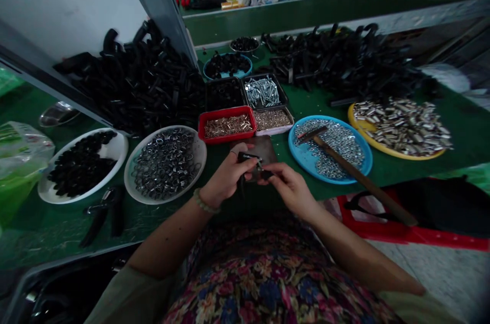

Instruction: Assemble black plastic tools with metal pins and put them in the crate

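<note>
My left hand (233,173), with a beaded bracelet at the wrist, is closed around a black plastic handle (248,156). A bit of shiny metal shows at the handle's right end. The fingers of my right hand (290,185) are pinched at a small dark piece (266,174) against that end; its kind is too small to tell. Both hands meet just over a flat dark metal plate (264,149) on the green table (279,135). Beyond the plate stand a red tray of small copper-coloured pins (228,125) and a tray of tiny brownish parts (272,120).
A hammer (344,160) lies across a blue dish of small metal parts (329,148). A yellow dish of metal sleeves (401,127) is farther right. Left are a white dish of metal rings (165,163) and a black hand-grip exerciser (107,210). Black handles (153,79) are heaped behind.
</note>
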`<state>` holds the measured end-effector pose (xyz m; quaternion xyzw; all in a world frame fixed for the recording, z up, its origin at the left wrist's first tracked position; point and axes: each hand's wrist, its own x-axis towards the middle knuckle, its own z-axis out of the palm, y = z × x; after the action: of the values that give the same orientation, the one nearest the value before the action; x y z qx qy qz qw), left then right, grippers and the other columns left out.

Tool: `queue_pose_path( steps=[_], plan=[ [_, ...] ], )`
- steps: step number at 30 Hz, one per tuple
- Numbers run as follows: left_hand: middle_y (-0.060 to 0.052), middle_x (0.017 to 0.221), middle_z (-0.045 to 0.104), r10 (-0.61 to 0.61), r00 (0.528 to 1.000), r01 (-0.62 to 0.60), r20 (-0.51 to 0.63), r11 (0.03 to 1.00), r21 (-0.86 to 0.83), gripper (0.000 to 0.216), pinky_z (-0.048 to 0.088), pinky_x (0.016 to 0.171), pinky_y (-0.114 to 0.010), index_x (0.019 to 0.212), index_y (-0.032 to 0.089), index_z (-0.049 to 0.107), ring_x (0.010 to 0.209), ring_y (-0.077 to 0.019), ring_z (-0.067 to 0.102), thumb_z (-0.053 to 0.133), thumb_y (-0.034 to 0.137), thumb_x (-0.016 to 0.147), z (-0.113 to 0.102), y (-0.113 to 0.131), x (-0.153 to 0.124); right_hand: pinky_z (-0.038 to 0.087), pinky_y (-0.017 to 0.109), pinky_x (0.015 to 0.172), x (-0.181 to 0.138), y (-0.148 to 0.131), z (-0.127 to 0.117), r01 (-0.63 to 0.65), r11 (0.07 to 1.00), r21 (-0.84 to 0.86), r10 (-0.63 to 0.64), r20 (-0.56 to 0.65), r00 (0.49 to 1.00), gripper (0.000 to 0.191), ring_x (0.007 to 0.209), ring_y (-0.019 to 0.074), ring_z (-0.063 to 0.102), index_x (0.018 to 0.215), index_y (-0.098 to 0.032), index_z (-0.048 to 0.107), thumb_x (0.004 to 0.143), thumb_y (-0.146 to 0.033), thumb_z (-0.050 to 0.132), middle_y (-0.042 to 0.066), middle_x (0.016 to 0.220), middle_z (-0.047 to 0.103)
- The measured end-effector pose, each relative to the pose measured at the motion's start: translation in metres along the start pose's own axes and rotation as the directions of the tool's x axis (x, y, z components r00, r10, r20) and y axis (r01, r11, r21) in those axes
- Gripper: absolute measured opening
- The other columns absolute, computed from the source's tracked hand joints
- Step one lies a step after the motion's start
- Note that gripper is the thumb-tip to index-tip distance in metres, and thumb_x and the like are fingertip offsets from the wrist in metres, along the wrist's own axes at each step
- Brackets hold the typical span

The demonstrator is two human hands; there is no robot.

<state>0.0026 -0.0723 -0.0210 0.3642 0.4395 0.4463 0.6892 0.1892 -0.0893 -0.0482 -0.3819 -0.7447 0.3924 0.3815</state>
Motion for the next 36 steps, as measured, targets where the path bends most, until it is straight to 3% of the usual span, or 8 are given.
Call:
queue_pose_path(
  steps=[4,6,10,13,18,22,31,36],
  plan=[
    [0.000,0.086,0.059,-0.033,0.993,0.002,0.115,0.965,0.262,0.048,0.041,0.058,-0.021,0.115,0.018,0.053,0.068,-0.0094,0.054,0.073,0.024,0.072,-0.004,0.001,-0.008,0.054,0.035,0.088,-0.005,0.007,-0.013,0.042,0.998,0.040,-0.050,0.230,0.972,0.024,0.098,0.0190,0.068,0.112,-0.025,0.062,0.091,-0.021,0.050,0.006,0.106,0.070],
    [-0.002,0.094,0.062,0.006,0.986,-0.064,0.167,0.937,0.343,0.054,0.045,0.072,-0.025,0.119,0.018,0.052,0.080,-0.0135,0.059,0.075,0.021,0.070,-0.004,0.002,-0.012,0.055,0.035,0.086,-0.003,0.009,-0.020,-0.045,0.987,0.158,0.001,0.269,0.963,0.022,0.095,0.0183,0.069,0.112,-0.026,0.059,0.091,-0.025,0.053,0.005,0.104,0.070],
    [-0.004,0.104,0.065,0.115,0.963,-0.193,0.243,0.925,0.328,0.069,0.044,0.092,-0.033,0.126,0.023,0.046,0.099,-0.0208,0.061,0.080,0.022,0.067,0.002,-0.003,-0.016,0.058,0.028,0.062,0.006,0.008,-0.023,-0.382,0.696,0.608,0.194,0.353,0.915,0.043,0.062,0.0134,0.070,0.118,-0.025,0.042,0.085,-0.036,0.066,-0.003,0.081,0.068],
    [-0.002,0.098,0.064,0.135,0.974,-0.181,0.181,0.946,0.268,0.066,0.047,0.088,-0.033,0.127,0.024,0.044,0.090,-0.0195,0.064,0.078,0.024,0.070,0.007,-0.012,-0.016,0.058,0.024,0.059,0.008,0.006,-0.019,-0.469,0.529,0.707,0.250,0.398,0.883,0.048,0.060,0.0122,0.070,0.109,-0.024,0.043,0.076,-0.036,0.076,-0.004,0.078,0.069],
    [0.000,0.092,0.057,0.156,0.983,-0.174,0.094,0.957,0.233,0.061,0.049,0.076,-0.028,0.126,0.024,0.043,0.077,-0.0141,0.059,0.073,0.026,0.073,0.006,-0.018,-0.014,0.058,0.024,0.058,0.007,0.004,-0.008,-0.486,0.472,0.736,0.307,0.379,0.873,0.049,0.064,0.0146,0.072,0.107,-0.023,0.043,0.074,-0.037,0.077,-0.001,0.077,0.072],
    [0.001,0.092,0.057,0.162,0.979,-0.187,0.124,0.953,0.236,0.057,0.048,0.075,-0.026,0.127,0.026,0.042,0.079,-0.0138,0.057,0.070,0.024,0.077,0.000,-0.015,-0.013,0.058,0.023,0.059,0.007,0.002,0.001,-0.514,0.392,0.763,0.355,0.390,0.850,0.051,0.063,0.0144,0.072,0.107,-0.023,0.042,0.074,-0.039,0.078,-0.001,0.077,0.073],
    [0.002,0.090,0.056,0.193,0.959,-0.222,0.209,0.967,0.126,0.059,0.047,0.075,-0.029,0.129,0.025,0.037,0.076,-0.0127,0.058,0.069,0.028,0.080,-0.014,-0.010,-0.015,0.058,0.022,0.059,0.021,-0.001,0.001,-0.566,0.390,0.726,0.356,0.448,0.820,0.048,0.066,0.0151,0.073,0.106,-0.023,0.040,0.077,-0.034,0.076,0.001,0.077,0.073],
    [-0.001,0.096,0.060,0.204,0.949,-0.235,0.242,0.966,0.109,0.063,0.048,0.082,-0.031,0.133,0.026,0.035,0.085,-0.0149,0.061,0.070,0.028,0.080,-0.024,-0.009,-0.016,0.059,0.026,0.061,0.024,-0.006,0.007,-0.544,0.508,0.668,0.296,0.458,0.838,0.044,0.068,0.0157,0.073,0.105,-0.024,0.038,0.080,-0.033,0.073,0.000,0.081,0.073]
  ],
)
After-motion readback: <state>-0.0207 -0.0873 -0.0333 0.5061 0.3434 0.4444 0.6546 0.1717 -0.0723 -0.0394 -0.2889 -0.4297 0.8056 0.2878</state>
